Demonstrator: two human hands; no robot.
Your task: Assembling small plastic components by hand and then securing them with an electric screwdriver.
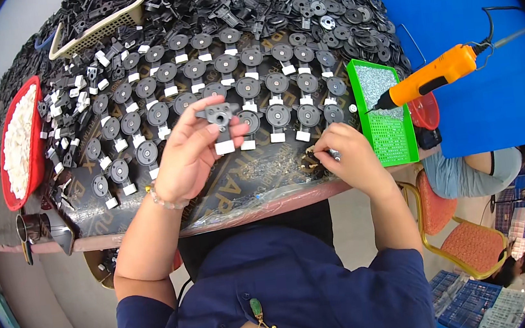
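My left hand (192,143) grips a black plastic part (221,118) between thumb and fingers, raised over the table. The part has a hole in its middle and a white block (224,147) at its lower end. My right hand (351,157) is low over the table's near side, its fingers pinched together. Something small and silvery shows at those fingers, too small to name. Beside them lie small brass-coloured pieces (311,158). Rows of black round-headed parts with white ends, such as this assembly (278,117), spread beyond both hands.
A green tray (406,147) of small silvery pieces stands at the right, with an orange electric screwdriver (434,76) above it. At the left is a red basket (41,124) of white parts. Black parts (226,12) heap at the back around a beige basket (101,30). A person (471,172) sits at the right.
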